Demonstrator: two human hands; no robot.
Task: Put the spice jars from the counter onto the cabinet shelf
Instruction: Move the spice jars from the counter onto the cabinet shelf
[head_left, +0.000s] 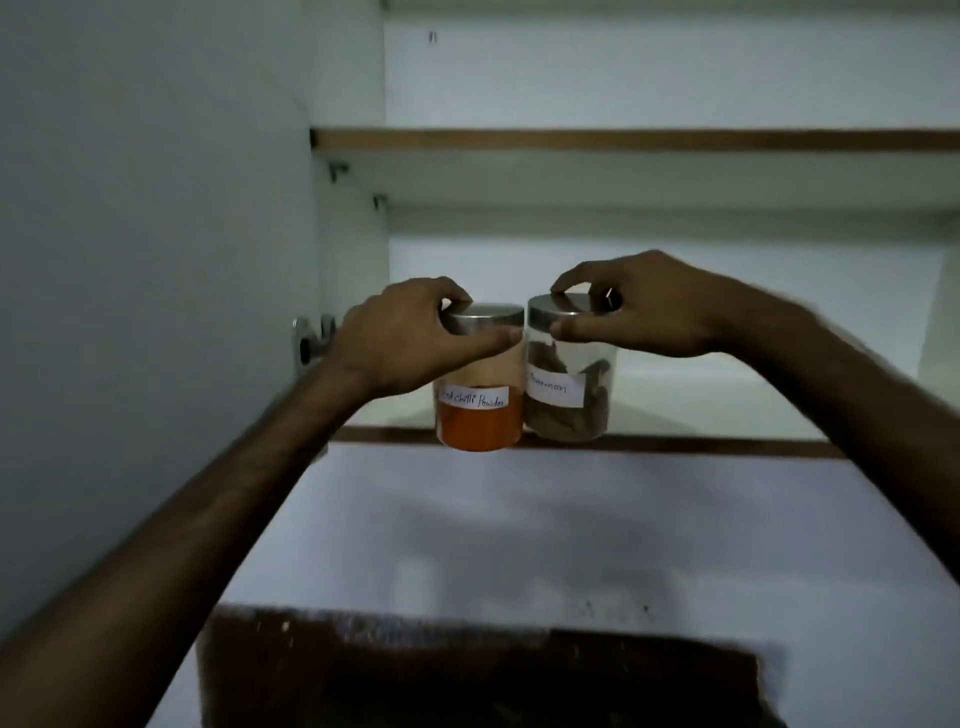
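We are looking up into an open white cabinet, both arms stretched out in front of us. Our left hand (410, 332) grips the metal lid of the chilli powder jar (480, 379) from above, thumb across the front edge of the lid and fingers curled over the far side. Its white label reads "red chilli powder", and orange powder fills the lower half. Our right hand (644, 312) clasps the metal lid of the cinnamon jar (569, 374) the same way, thumb at the front rim, fingers over the top. That jar holds brown pieces and a white label. The two jars are upright, side by side and touching or nearly so, at the front edge of the lower shelf (701, 444), which has a brown wooden edge. We cannot tell whether their bases rest on the shelf or hang just above it. Another shelf (675, 140) runs above, and the cabinet door (145, 260) stands open at our left
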